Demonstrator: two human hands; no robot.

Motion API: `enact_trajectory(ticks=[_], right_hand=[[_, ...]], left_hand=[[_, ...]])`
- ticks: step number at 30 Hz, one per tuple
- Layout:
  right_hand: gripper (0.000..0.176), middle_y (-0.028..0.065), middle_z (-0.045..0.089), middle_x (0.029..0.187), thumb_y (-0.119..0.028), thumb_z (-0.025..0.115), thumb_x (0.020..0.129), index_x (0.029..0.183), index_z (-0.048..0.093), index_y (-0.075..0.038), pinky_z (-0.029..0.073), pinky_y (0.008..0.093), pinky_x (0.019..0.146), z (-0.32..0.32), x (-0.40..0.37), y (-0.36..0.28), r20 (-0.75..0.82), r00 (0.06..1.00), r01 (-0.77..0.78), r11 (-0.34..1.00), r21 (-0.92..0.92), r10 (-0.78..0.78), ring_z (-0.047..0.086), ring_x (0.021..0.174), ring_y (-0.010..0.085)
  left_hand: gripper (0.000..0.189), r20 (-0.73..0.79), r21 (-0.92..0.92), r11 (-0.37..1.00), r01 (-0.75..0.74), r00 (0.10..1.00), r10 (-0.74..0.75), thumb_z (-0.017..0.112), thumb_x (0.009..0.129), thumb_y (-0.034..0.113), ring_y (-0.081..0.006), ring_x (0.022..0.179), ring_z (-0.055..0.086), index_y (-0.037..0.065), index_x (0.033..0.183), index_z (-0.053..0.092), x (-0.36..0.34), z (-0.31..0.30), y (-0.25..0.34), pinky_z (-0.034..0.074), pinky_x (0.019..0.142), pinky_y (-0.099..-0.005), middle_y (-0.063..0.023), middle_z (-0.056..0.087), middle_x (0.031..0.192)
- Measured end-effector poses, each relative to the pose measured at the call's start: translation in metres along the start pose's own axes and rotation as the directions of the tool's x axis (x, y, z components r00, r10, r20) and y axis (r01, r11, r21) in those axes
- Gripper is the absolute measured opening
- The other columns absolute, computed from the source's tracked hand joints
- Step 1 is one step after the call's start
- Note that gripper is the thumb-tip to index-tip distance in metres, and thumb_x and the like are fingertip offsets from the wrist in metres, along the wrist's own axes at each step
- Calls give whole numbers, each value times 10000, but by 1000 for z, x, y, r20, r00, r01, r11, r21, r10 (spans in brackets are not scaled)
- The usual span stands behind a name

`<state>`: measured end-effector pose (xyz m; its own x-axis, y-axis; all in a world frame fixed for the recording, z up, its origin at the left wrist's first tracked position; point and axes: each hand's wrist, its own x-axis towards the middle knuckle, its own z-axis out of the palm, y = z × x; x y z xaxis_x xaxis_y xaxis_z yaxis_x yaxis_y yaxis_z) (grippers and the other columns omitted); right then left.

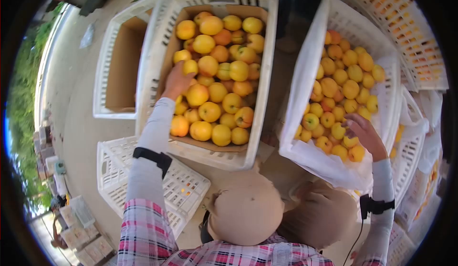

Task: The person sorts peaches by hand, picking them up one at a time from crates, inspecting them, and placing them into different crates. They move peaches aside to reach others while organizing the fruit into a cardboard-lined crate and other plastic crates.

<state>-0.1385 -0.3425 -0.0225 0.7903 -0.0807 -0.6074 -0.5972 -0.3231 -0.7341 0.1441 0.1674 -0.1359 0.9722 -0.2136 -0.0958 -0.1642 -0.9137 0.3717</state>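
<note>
Head view: left hand (177,82) touching fruit (190,66), left edge of left crate (270,75), grip unclear; right hand (363,131), fingers loosely parted, near-right corner of right crate (355,25). Apparent step: picking; next calls for gentle closing.

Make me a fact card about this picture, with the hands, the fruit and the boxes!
Left hand: at a yellow fruit in the cardboard-lined crate; whether it grips, I can't tell
Right hand: loosely curled over fruit in the white-lined crate; no fruit seen in its grasp
Fruit colours: yellow to orange
Fruit shape: round
Crate colour: white
On the ground: another white crate, with slotted sides, near the left arm
Arm bands: black, one on the left arm, one on the right
</note>
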Motion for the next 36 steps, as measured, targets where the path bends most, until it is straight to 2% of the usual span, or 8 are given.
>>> enact_trajectory(ticks=[10,12,21,23,24,26,30,36], right_hand=[[495,176,615,1021,-356,581,859,1147,518,41,505,362,775,-25,55,27,-167,986,-53,898,-436,-23,637,828,277],[565,203,580,1091,-332,644,804,1207,468,23,505,410,771,-20,80,35,-152,883,140,557,-818,-445,622,888,336],[687,194,573,1049,-291,719,694,1259,427,-29,518,402,738,20,150,12,-158,950,-16,464,-885,-269,611,916,336],[607,154,596,989,-352,686,733,1207,466,-42,514,377,673,10,156,32,-246,878,23,550,-835,-411,613,779,289],[545,128,599,962,-388,636,775,1174,485,-49,497,366,643,3,148,24,-230,960,91,957,-276,-158,586,715,263],[514,99,579,889,-533,475,865,1085,523,-71,406,329,539,2,115,-8,76,992,25,766,643,-96,451,558,203],[653,161,554,855,-670,352,857,1084,523,-82,324,295,516,13,71,-47,315,925,-216,386,897,-213,382,537,190],[614,164,585,909,-604,338,908,1141,522,-67,382,310,536,56,58,-92,327,928,-189,534,824,-177,461,575,208]], left_hand=[[566,-49,233,958,166,986,-159,704,779,308,-388,1029,557,95,1233,442,0,-1,26,473,837,-459,-201,549,1129],[570,-54,236,958,163,986,-155,703,779,307,-387,1031,556,93,1235,437,0,1,20,474,834,-461,-202,545,1138],[559,-54,182,975,129,991,-121,696,792,273,-392,1045,541,85,1240,419,-4,-1,23,470,840,-456,-202,529,1164],[555,-54,138,984,114,993,-108,692,796,265,-397,1048,537,82,1242,417,-9,-1,21,468,844,-453,-206,526,1166],[555,-55,134,986,103,994,-96,689,799,263,-400,1052,534,76,1244,416,-9,-1,20,465,851,-450,-208,521,1173],[556,-66,115,990,84,995,-76,687,801,261,-402,1055,531,71,1246,414,-7,1,20,462,858,-447,-211,517,1179],[587,-26,122,992,42,999,-39,675,808,248,-398,1073,525,60,1288,394,-2,-2,9,456,862,-451,-208,517,1200],[407,-234,-505,823,-259,959,159,619,837,170,-209,766,608,31,1207,523,-68,-52,111,507,686,-320,-146,606,981]])
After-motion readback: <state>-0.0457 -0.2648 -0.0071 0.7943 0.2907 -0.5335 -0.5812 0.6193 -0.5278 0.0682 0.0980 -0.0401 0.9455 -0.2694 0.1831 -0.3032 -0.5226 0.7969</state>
